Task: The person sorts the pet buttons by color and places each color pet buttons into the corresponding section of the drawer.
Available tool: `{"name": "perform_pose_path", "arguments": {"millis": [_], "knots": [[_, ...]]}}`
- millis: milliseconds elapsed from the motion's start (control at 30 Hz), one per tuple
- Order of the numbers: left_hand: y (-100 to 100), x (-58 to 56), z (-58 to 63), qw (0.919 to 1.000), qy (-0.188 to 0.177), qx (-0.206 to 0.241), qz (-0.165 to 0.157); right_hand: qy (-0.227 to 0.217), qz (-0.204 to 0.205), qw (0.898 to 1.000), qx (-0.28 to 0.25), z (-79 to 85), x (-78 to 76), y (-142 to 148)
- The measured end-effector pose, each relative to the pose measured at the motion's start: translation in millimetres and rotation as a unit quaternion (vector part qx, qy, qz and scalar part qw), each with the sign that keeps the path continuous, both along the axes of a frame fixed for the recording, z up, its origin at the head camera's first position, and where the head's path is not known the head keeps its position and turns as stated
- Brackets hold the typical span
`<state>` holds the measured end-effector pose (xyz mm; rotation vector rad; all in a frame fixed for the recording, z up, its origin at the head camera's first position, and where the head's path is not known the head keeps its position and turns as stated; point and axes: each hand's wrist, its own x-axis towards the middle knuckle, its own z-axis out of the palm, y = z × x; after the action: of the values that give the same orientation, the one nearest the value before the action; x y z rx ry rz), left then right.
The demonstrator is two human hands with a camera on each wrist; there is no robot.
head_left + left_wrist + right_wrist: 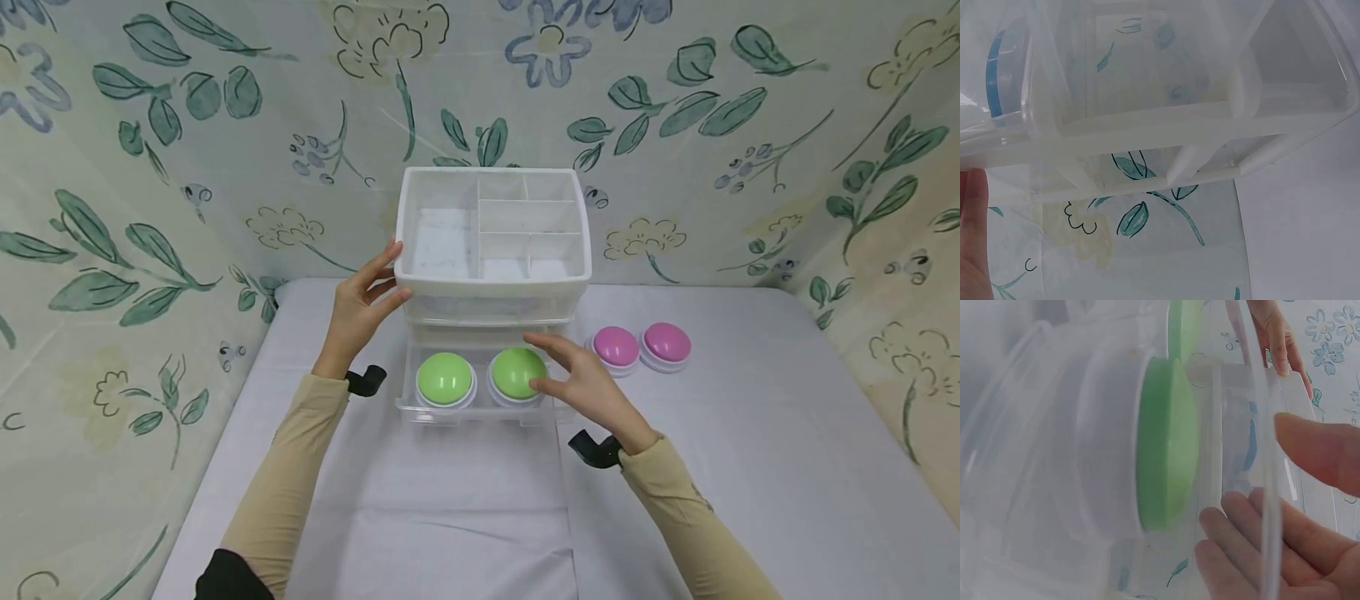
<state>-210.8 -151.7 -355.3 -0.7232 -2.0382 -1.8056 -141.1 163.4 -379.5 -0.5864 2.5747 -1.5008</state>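
Note:
A white desktop organizer (492, 287) with clear drawers stands at the back of the table. Its lower drawer (435, 414) is pulled out. Inside the drawer sit two round white-based push buttons with green domes, a left one (445, 378) and a right one (517, 372). My left hand (363, 304) touches the organizer's left side, fingers and thumb extended along its edge. Over the drawer's right end is my right hand (588, 379), its thumb and fingers spread beside the right green button; in the right wrist view the hand (1297, 550) appears apart from that button.
Two pink-domed buttons, one nearer (616, 346) and one farther right (667, 342), stand right of the drawer on the white tablecloth (465, 517). The organizer's top has several compartments. Floral cloth (510, 108) hangs behind. Something with a blue band (995, 74) shows through clear plastic.

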Motion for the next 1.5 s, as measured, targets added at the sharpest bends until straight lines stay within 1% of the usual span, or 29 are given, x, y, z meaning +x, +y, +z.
{"name": "perform_pose_path", "arguments": {"millis": [200, 400, 533, 667, 767, 867, 1000, 1233, 1267, 1333, 1467, 1500], "knots": [[0, -0.2, 0.4, 1.0, 0.002, 0.0, 0.0, -0.017, 0.015, 0.998, -0.054, 1.5, 1.9, 3], [0, 0.5, 0.3, 1.0, -0.002, -0.002, 0.002, -0.004, 0.031, 0.992, -0.119, 2.8, 5.2, 5], [0, 1.1, 0.5, 1.0, -0.002, 0.001, 0.0, 0.005, 0.041, 0.987, -0.158, 5.7, 10.7, 6], [-1, 1.5, 0.2, 1.0, -0.005, 0.003, 0.0, 0.002, 0.087, 0.974, -0.208, 7.7, 20.7, 5], [-1, 1.4, -0.2, 1.0, -0.006, 0.004, -0.001, -0.023, 0.135, 0.964, -0.229, 5.5, 29.5, 4], [-1, 1.0, -0.4, 1.0, -0.006, 0.004, -0.002, -0.052, 0.177, 0.955, -0.233, -0.1, 36.2, 0], [-1, 0.6, -0.3, 1.0, -0.006, 0.005, -0.002, -0.07, 0.218, 0.943, -0.24, -10.5, 41.9, -6], [0, 0.7, -0.3, 1.0, -0.006, 0.006, -0.002, -0.084, 0.257, 0.931, -0.247, -25.7, 49.7, -11], [-1, -1.5, -3.1, 1.0, -0.006, 0.007, -0.002, -0.085, 0.263, 0.929, -0.246, -27.7, 50.5, -11], [-1, -1.8, -3.8, 0.9999, -0.006, 0.008, -0.003, -0.09, 0.274, 0.925, -0.246, -31.8, 52.0, -12], [-1, -2.2, -3.9, 1.0, -0.004, 0.007, -0.003, -0.101, 0.287, 0.921, -0.243, -41.1, 54.1, -13], [0, 0.1, -1.1, 1.0, -0.004, 0.006, -0.003, -0.104, 0.289, 0.921, -0.242, -43.7, 54.6, -14]]}}
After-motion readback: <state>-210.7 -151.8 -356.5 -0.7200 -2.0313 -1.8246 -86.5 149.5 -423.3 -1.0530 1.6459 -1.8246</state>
